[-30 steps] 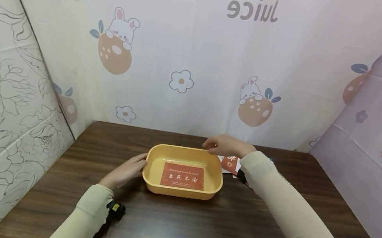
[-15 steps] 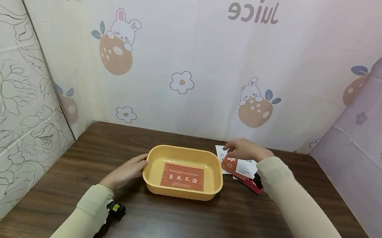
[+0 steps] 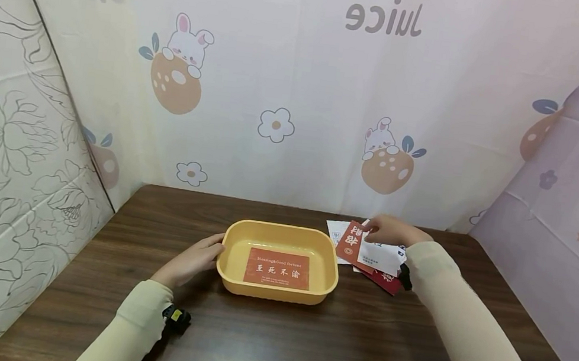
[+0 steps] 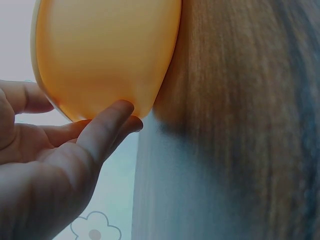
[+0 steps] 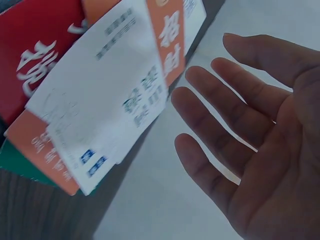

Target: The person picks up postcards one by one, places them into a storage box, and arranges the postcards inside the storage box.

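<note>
A yellow plastic basin (image 3: 276,293) sits on the table with one red-orange printed card (image 3: 278,256) lying flat inside. My left hand (image 3: 191,260) rests against the basin's left end; in the left wrist view its fingertips (image 4: 117,111) touch the outer wall. To the right of the basin lies a loose pile of cards, among them a white card (image 3: 379,258), an orange-red card (image 3: 348,247) and a deep red card (image 3: 386,282). Over the back of this pile is my right hand (image 3: 396,231). The right wrist view shows its fingers (image 5: 215,135) spread, holding nothing.
The dark wooden table (image 3: 270,345) ends at a patterned curtain (image 3: 291,163) just behind the cards and basin. A corner of a green card (image 5: 22,165) peeks out beneath the pile in the right wrist view. Another patterned curtain (image 3: 11,131) hangs at the left.
My right hand has moved rightward from the basin's far right corner to over the card pile, uncovering more cards. My left hand and the basin have stayed put.
</note>
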{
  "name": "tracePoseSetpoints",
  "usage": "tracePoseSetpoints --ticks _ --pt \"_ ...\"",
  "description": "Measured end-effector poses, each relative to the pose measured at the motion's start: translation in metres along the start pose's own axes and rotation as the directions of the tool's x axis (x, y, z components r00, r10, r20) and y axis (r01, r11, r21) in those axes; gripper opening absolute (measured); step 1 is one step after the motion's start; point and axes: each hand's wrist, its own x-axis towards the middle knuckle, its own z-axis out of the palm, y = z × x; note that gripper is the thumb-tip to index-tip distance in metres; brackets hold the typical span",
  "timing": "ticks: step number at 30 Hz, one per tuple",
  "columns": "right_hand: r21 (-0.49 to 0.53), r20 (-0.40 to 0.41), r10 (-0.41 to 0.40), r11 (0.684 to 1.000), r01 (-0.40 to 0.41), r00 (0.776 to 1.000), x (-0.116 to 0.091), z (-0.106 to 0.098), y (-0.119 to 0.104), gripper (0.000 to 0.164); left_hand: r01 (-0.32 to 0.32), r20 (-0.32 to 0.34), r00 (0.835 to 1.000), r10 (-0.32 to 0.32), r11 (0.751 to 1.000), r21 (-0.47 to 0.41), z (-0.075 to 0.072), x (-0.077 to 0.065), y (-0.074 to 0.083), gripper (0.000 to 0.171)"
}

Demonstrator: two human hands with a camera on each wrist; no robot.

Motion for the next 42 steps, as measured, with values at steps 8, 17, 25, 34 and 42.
tracePoseSetpoints --ticks 8,17,25,34,42 --pt "0.058 0.006 0.09 0.994 -0.09 0.996 -0.005 0.002 0.023 0.043 -0.002 -0.004 1.0 0.002 1.0 0.004 0.002 -0.001 0.003 0.053" --pt "0.242 0.0 0.275 0.933 -0.267 0.961 -0.008 0.009 0.046 0.052 0.004 -0.014 1.0 -0.004 1.0 0.004 0.002 -0.002 0.003 0.052" --pt "0.313 -0.042 0.421 0.867 -0.388 0.906 -0.008 0.019 0.05 0.069 0.0 -0.009 1.0 0.0 1.0 0.008 0.002 -0.001 0.001 0.052" --pt "0.264 -0.046 0.486 0.849 -0.459 0.873 -0.012 0.03 0.046 0.089 -0.003 -0.011 1.0 0.003 1.0 0.003 0.001 0.0 0.001 0.051" --pt "0.298 -0.035 0.502 0.831 -0.47 0.864 -0.011 0.038 0.051 0.092 -0.003 -0.008 1.0 0.003 1.0 0.004 0.001 0.0 0.001 0.052"
